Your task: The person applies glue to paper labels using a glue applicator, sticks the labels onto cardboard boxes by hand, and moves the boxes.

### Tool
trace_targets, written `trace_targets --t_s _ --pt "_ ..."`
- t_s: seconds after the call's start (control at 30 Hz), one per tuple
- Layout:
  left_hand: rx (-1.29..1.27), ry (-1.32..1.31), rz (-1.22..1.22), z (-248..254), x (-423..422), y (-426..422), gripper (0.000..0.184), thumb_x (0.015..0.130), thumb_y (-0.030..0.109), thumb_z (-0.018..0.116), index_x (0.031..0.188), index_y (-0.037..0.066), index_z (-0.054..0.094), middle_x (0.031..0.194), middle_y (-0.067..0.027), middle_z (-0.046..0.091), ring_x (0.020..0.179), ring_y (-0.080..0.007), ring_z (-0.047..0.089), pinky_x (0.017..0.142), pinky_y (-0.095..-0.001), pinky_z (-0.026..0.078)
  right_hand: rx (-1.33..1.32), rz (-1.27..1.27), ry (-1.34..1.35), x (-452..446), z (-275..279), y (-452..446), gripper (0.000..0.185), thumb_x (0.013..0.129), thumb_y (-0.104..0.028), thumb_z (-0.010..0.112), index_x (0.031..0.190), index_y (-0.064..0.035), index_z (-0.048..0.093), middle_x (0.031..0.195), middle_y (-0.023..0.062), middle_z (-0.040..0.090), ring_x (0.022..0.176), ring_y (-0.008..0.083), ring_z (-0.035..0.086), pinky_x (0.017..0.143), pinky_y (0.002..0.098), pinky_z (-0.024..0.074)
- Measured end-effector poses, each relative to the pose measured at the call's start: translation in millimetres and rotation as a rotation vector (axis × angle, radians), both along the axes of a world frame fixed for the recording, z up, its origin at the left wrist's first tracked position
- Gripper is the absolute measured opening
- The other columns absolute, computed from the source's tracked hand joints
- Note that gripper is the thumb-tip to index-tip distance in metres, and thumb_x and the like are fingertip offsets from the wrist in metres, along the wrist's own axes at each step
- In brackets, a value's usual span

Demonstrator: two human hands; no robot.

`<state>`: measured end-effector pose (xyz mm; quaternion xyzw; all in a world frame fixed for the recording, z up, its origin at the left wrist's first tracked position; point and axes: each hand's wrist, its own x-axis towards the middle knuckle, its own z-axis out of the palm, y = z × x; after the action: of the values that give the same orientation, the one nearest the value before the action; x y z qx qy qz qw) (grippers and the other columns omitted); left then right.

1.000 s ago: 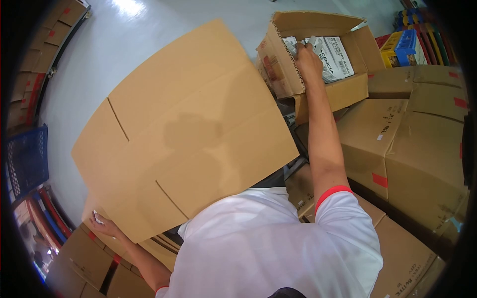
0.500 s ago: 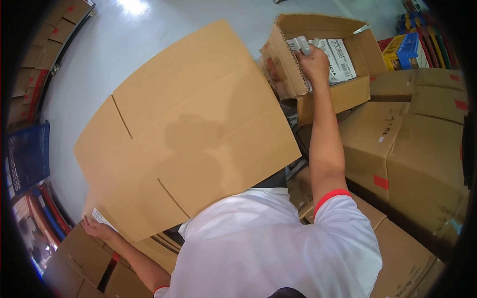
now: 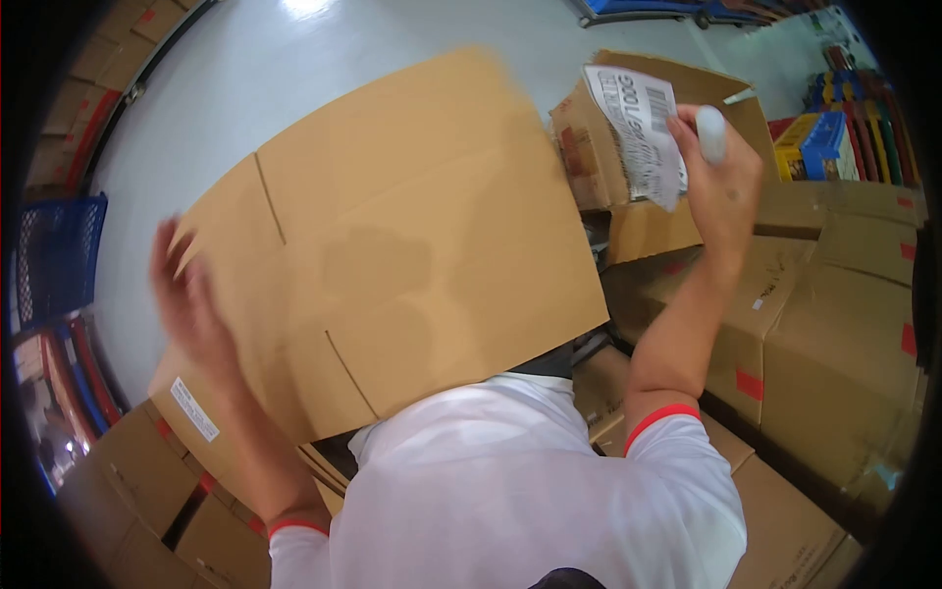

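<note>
A large flattened cardboard box [image 3: 412,255] lies in front of my body, with slits cut in its flaps. My left hand [image 3: 196,304] is raised at its left edge, motion-blurred, fingers apart and holding nothing. My right hand [image 3: 726,187] pinches a white printed label sheet [image 3: 643,123] with a barcode, above an open carton [image 3: 594,147]. A marker [image 3: 710,135] with a pale grey end also sticks out of the same hand. The sheet hides most of the carton's contents.
Stacked cardboard boxes [image 3: 834,324] with red tape stand on the right. More boxes [image 3: 147,491] are at the lower left, below a blue mesh crate [image 3: 59,260]. Yellow and blue bins [image 3: 814,142] sit at the upper right. Grey floor [image 3: 226,108] shows beyond the cardboard.
My right hand has come up out of the open carton with a label sheet and the marker. My left hand has left the cardboard's lower left corner and moved up.
</note>
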<state>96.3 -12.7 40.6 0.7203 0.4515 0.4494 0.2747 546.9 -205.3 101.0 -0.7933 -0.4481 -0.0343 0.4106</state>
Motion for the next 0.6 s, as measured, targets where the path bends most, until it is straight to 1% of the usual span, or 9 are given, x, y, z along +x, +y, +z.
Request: trace_targets --t_s 0.07,0.1,0.17,0.2,0.27,0.3,0.33,0.37,0.6 --pt "0.043 0.106 -0.233 27 63 -19 0.058 0.103 0.017 0.064 0.155 0.001 0.045 0.156 -0.0155 0.052 0.136 -0.0284 0.058 0.111 -0.041 0.047 -0.062 0.174 -0.163 -31 26 -3 0.013 0.085 0.003 0.071 0.097 -0.0003 0.073 0.083 0.0121 0.069 0.07 0.0227 0.064 0.069 0.0306 0.0511" --pt "0.114 0.077 -0.388 28 85 -22 0.07 0.096 0.023 0.074 0.156 0.003 0.044 0.157 -0.015 0.053 0.137 -0.031 0.057 0.112 -0.0436 0.046 -0.087 0.325 -0.138 -45 36 -4 0.016 0.081 0.003 0.072 0.096 -0.0009 0.073 0.082 0.0116 0.068 0.07 0.025 0.065 0.066 0.0316 0.0508" --pt "0.074 0.034 -0.625 31 126 -42 0.07 0.094 0.025 0.078 0.155 0.006 0.047 0.155 -0.0149 0.055 0.134 -0.0306 0.059 0.107 -0.0375 0.049 -0.108 0.492 -0.106 -65 38 4 0.019 0.077 0.004 0.074 0.095 -0.0015 0.073 0.08 0.0111 0.066 0.07 0.0272 0.065 0.064 0.0326 0.0505" --pt "-0.015 -0.022 -0.669 37 147 -54 0.056 0.095 0.023 0.077 0.145 0.004 0.059 0.133 -0.0159 0.071 0.109 -0.0282 0.071 0.092 -0.0328 0.055 -0.123 0.595 -0.108 -73 34 9 0.024 0.075 0.005 0.075 0.098 -0.0024 0.074 0.08 0.0108 0.066 0.07 0.0271 0.065 0.061 0.0337 0.05" --pt "-0.456 0.059 -0.814 42 159 -59 0.033 0.099 0.02 0.073 0.126 0.001 0.073 0.099 -0.013 0.079 0.075 -0.0184 0.068 0.071 -0.0295 0.054 -0.131 0.706 -0.111 -85 25 17 0.029 0.073 0.006 0.077 0.1 -0.0034 0.074 0.081 0.0104 0.066 0.07 0.027 0.066 0.059 0.0348 0.0496" --pt "-0.454 0.062 -0.805 40 161 -60 0.033 0.099 0.02 0.073 0.126 0.001 0.073 0.099 -0.013 0.079 0.075 -0.0184 0.068 0.071 -0.0295 0.054 -0.107 0.642 -0.139 -90 18 21 0.035 0.071 0.007 0.078 0.105 -0.0047 0.075 0.083 0.0104 0.066 0.07 0.0278 0.065 0.058 0.0362 0.0493" --pt "-0.59 -0.027 -0.757 35 162 -63 0.026 0.101 0.019 0.07 0.119 0.0 0.076 0.088 -0.01 0.077 0.068 -0.0137 0.061 0.065 -0.0293 0.05 -0.085 0.575 -0.163 -93 10 23 0.042 0.069 0.008 0.078 0.109 -0.006 0.075 0.084 0.0103 0.067 0.07 0.0285 0.065 0.057 0.0375 0.0491" --pt "-0.727 -0.115 -0.706 30 161 -64 0.023 0.103 0.018 0.068 0.112 0.0 0.078 0.078 -0.0071 0.075 0.061 -0.009 0.054 0.059 -0.0292 0.047 0.001 0.575 -0.208 -94 0 26 0.054 0.069 0.007 0.079 0.12 -0.0082 0.075 0.096 0.0097 0.071 0.071 0.0279 0.067 0.06 0.037 0.0525" --pt "-0.844 -0.186 -0.605 15 147 -56 0.026 0.106 0.021 0.066 0.112 -0.001 0.079 0.081 -0.0019 0.076 0.069 -0.0045 0.058 0.062 -0.0271 0.048 -0.07 0.64 -0.287 -110 -19 33 0.055 0.075 0.0 0.085 0.128 -0.0122 0.076 0.123 0.0129 0.072 0.076 0.0244 0.07 0.06 0.0334 0.0543"
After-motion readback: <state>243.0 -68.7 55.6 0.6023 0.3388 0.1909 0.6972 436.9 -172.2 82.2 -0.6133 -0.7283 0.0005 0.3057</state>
